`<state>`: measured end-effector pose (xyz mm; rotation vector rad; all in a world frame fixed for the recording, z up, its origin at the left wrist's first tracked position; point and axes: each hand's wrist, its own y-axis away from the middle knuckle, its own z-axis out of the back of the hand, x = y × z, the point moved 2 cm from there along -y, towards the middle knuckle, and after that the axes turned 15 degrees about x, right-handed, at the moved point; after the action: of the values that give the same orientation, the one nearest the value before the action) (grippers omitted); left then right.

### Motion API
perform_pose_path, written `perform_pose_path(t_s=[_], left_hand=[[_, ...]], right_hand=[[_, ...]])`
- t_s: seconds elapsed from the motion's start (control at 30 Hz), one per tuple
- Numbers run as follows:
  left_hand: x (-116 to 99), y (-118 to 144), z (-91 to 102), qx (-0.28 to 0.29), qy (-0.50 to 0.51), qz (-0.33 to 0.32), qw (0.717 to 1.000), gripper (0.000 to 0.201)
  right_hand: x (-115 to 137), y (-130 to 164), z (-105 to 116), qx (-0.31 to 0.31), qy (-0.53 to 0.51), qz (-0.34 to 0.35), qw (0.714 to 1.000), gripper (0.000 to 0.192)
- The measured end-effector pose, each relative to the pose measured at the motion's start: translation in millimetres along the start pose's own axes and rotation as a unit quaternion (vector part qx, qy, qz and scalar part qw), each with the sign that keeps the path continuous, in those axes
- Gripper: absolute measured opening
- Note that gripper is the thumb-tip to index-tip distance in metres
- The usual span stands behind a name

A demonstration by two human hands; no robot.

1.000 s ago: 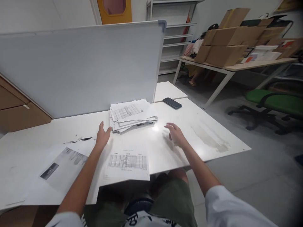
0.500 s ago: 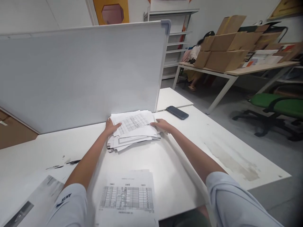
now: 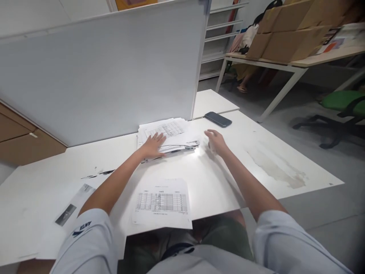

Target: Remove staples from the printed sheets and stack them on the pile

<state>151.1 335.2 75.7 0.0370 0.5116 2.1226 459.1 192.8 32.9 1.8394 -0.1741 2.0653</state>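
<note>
A thick stack of printed papers (image 3: 171,129) lies against the foot of the whiteboard, its edges uneven. My left hand (image 3: 154,146) rests flat on the stack's near left part with its fingers spread. Just right of the stack, apart from it, my right hand (image 3: 216,142) hovers over the table with loosely bent fingers and nothing visible in them. Closer to me, a printed sheet with a table on it (image 3: 162,203) lies at the table's front edge.
A whiteboard (image 3: 108,76) stands behind the stack. On the white table (image 3: 216,179) are a dark phone (image 3: 218,119) and, to the left, papers with a dark picture (image 3: 65,215). Cardboard boxes (image 3: 285,42) fill another table, where a person (image 3: 248,42) sits partly hidden. A green chair (image 3: 345,102) stands right.
Both hands held the stack by its sides before. Now my left hand lies flat on top, and my right hand has come away to the right. The camera has tilted down.
</note>
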Motion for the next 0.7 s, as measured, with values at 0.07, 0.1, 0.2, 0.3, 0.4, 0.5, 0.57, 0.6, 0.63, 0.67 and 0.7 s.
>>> perform_pose_path(t_s=[0.07, 0.1, 0.2, 0.3, 0.4, 0.5, 0.57, 0.6, 0.63, 0.67, 0.7], left_hand=[[-4, 8, -4.4, 0.02, -0.064, -0.022, 0.997, 0.095], [-1, 11, -4.4, 0.022, -0.079, -0.027, 0.996, 0.092], [10, 14, 1.5, 0.04, -0.08, -0.059, 0.994, 0.076], [11, 12, 9.8, 0.045, -0.09, -0.06, 0.993, 0.069], [-8, 10, 12.2, 0.046, -0.131, -0.031, 0.99, 0.072], [-45, 21, 1.4, -0.005, -0.128, -0.042, 0.991, 0.068], [-73, 44, -14.3, -0.098, -0.081, -0.049, 0.991, 0.064], [-87, 61, -25.4, -0.128, -0.053, -0.05, 0.989, 0.062], [-100, 79, -38.6, -0.138, -0.029, -0.049, 0.989, 0.06], [-113, 100, -53.8, -0.129, -0.009, -0.045, 0.991, 0.061], [-125, 120, -70.7, -0.101, 0.003, -0.04, 0.994, 0.062]], right_hand=[[-26, 45, 17, 0.003, -0.126, 0.006, 0.992, 0.051], [-38, 67, 25, 0.02, -0.195, 0.026, 0.98, 0.048], [-64, 120, 46, 0.004, -0.332, 0.092, 0.939, 0.048], [-70, 140, 54, -0.054, -0.357, 0.111, 0.926, 0.046], [-62, 139, 46, -0.025, -0.344, 0.073, 0.936, 0.047], [-55, 140, 44, -0.027, -0.359, 0.06, 0.931, 0.043], [-55, 143, 48, -0.074, -0.382, 0.053, 0.92, 0.039], [-55, 144, 51, -0.1, -0.384, 0.055, 0.916, 0.04], [-55, 146, 53, -0.117, -0.379, 0.057, 0.916, 0.042], [-55, 148, 54, -0.127, -0.372, 0.055, 0.918, 0.043], [-55, 151, 53, -0.125, -0.367, 0.048, 0.921, 0.043]])
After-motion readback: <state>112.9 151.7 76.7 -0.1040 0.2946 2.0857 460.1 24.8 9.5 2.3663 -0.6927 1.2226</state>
